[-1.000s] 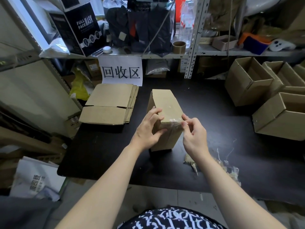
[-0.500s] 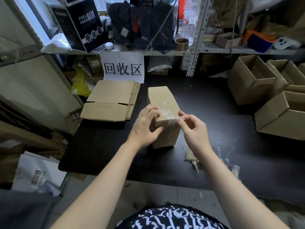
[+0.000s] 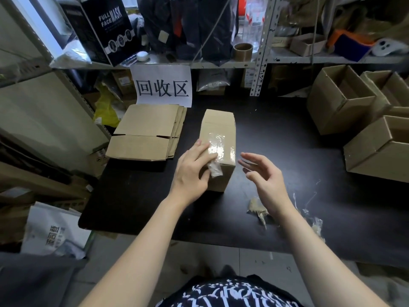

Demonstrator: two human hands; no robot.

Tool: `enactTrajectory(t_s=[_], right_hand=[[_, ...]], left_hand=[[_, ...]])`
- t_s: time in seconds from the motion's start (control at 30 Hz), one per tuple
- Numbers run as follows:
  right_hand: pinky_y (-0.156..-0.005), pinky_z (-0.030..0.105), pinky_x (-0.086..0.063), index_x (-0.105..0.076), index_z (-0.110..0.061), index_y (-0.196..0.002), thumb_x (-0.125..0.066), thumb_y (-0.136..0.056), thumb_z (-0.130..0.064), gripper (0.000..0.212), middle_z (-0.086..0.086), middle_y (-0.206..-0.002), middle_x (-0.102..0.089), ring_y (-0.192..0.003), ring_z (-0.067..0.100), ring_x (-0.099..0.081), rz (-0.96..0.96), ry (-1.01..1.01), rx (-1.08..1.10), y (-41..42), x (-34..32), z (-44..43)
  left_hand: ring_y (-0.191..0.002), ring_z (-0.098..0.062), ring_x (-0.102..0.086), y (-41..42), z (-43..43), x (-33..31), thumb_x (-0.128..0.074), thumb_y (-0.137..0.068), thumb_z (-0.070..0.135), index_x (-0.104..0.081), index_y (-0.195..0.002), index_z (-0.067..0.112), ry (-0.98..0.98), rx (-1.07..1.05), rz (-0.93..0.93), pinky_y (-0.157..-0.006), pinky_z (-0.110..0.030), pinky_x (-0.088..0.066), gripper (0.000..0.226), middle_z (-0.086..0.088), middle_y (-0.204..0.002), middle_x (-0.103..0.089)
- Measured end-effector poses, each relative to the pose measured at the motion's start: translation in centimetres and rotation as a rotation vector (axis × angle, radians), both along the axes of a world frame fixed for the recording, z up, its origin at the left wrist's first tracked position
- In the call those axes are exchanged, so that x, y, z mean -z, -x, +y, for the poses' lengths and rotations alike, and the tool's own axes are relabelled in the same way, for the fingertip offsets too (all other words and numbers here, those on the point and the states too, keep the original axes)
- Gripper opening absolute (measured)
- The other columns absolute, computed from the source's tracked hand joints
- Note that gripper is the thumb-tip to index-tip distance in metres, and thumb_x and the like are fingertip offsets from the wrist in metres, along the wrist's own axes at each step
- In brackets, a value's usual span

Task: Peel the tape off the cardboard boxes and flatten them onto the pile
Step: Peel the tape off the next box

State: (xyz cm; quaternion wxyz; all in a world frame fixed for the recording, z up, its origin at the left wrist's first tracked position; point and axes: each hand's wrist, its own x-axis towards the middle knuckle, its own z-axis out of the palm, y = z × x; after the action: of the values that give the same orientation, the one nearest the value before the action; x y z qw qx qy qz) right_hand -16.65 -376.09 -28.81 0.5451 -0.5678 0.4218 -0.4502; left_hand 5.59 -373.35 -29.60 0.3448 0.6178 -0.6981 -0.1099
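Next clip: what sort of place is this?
Likely a stockroom's cardboard-recycling corner: cluttered metal shelving, a sign reading 回收区 (recycling area) behind a pile of flattened cardboard, and open cartons on the black table.

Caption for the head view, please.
Left hand presses a taped box; right hand hovers open beside it, flattened pile at left.
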Motion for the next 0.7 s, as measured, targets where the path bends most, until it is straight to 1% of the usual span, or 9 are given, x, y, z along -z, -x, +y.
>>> enactTrajectory(t_s=[0.07,0.13,0.23,0.3,0.37,0.43,0.57,0.63,0.7], right_hand=[[-0.099,0.033,-0.056,-0.066,-0.015,-0.127,-0.053,-0.093,0.007,0.043,-0.004,-0.122,-0.071,-0.118,0.005,-0.065,0.123,0.021,0.036,-0.7,0.3,-0.2],[-0.097,0.026,-0.055,-0.066,-0.016,-0.131,-0.057,-0.097,0.001,0.039,-0.005,-0.121,-0.071,-0.114,-0.001,-0.065,0.196,0.061,0.051,-1.5,0.6,-0.5],[-0.093,0.016,-0.052,-0.066,-0.016,-0.131,-0.060,-0.100,-0.006,0.033,-0.005,-0.121,-0.070,-0.105,-0.003,-0.065,0.224,0.104,0.059,-2.5,0.6,-1.1],[-0.085,0.011,-0.049,-0.067,-0.017,-0.130,-0.060,-0.101,-0.008,0.031,-0.007,-0.117,-0.068,-0.094,-0.006,-0.064,0.246,0.143,0.063,-2.9,0.3,-1.4],[-0.078,0.007,-0.046,-0.067,-0.018,-0.129,-0.061,-0.100,-0.009,0.031,-0.006,-0.114,-0.064,-0.084,-0.006,-0.062,0.279,0.197,0.064,-3.3,0.2,-1.8],[-0.076,0.008,-0.046,-0.065,-0.020,-0.132,-0.060,-0.101,-0.010,0.033,-0.006,-0.116,-0.059,-0.080,-0.002,-0.062,0.324,0.224,0.043,-3.5,0.3,-2.4],[-0.084,0.010,-0.048,-0.057,-0.023,-0.142,-0.062,-0.100,-0.015,0.043,-0.005,-0.125,-0.053,-0.096,0.002,-0.061,0.389,0.231,0.000,-3.8,0.5,-3.5],[-0.099,0.019,-0.046,-0.057,-0.028,-0.142,-0.062,-0.101,-0.017,0.043,-0.005,-0.137,-0.047,-0.114,0.000,-0.053,0.447,0.292,-0.062,-3.8,0.6,-4.1],[-0.109,0.027,-0.037,-0.061,-0.032,-0.139,-0.063,-0.100,-0.019,0.040,-0.007,-0.150,-0.041,-0.131,0.005,-0.040,0.542,0.405,-0.121,-3.7,0.8,-4.6]], left_hand=[[-0.155,-0.013,-0.019,-0.3,0.0,-0.6,-0.077,-0.079,0.013,-0.063,-0.134,0.023,-0.080,0.024,0.058,-0.121,-0.053,-0.032,0.058,0.004,-0.157,-0.043],[-0.155,-0.011,-0.018,-0.1,0.0,-1.2,-0.076,-0.077,0.031,-0.065,-0.131,0.025,-0.092,0.038,0.081,-0.121,-0.050,-0.032,0.056,0.005,-0.156,-0.043],[-0.154,-0.012,-0.021,0.6,-0.2,-1.5,-0.076,-0.075,0.048,-0.074,-0.113,0.027,-0.073,-0.024,0.121,-0.120,-0.050,-0.033,0.043,0.005,-0.153,-0.049],[-0.155,-0.012,-0.019,1.0,-0.4,-1.8,-0.075,-0.074,0.058,-0.075,-0.107,0.029,-0.111,-0.072,0.154,-0.120,-0.045,-0.030,0.044,0.007,-0.153,-0.049],[-0.156,-0.015,-0.017,1.1,-0.7,-2.1,-0.078,-0.076,0.054,-0.075,-0.107,0.027,-0.149,-0.093,0.164,-0.121,-0.045,-0.027,0.041,0.007,-0.153,-0.048],[-0.156,-0.020,-0.019,0.9,-1.2,-2.1,-0.081,-0.084,0.035,-0.074,-0.110,0.025,-0.157,-0.099,0.107,-0.121,-0.054,-0.027,0.029,0.003,-0.154,-0.049],[-0.156,-0.019,-0.018,0.5,-1.6,-2.8,-0.077,-0.089,0.021,-0.076,-0.111,0.026,-0.194,-0.117,0.058,-0.124,-0.058,-0.010,0.023,0.002,-0.156,-0.046],[-0.156,-0.014,-0.018,0.3,-1.7,-3.1,-0.076,-0.091,0.018,-0.078,-0.111,0.027,-0.209,-0.097,0.070,-0.125,-0.057,-0.004,0.022,0.002,-0.158,-0.044],[-0.155,-0.012,-0.018,0.0,-1.8,-3.3,-0.076,-0.090,0.016,-0.079,-0.108,0.029,-0.165,-0.076,0.031,-0.126,-0.055,0.003,0.022,0.003,-0.159,-0.044]])
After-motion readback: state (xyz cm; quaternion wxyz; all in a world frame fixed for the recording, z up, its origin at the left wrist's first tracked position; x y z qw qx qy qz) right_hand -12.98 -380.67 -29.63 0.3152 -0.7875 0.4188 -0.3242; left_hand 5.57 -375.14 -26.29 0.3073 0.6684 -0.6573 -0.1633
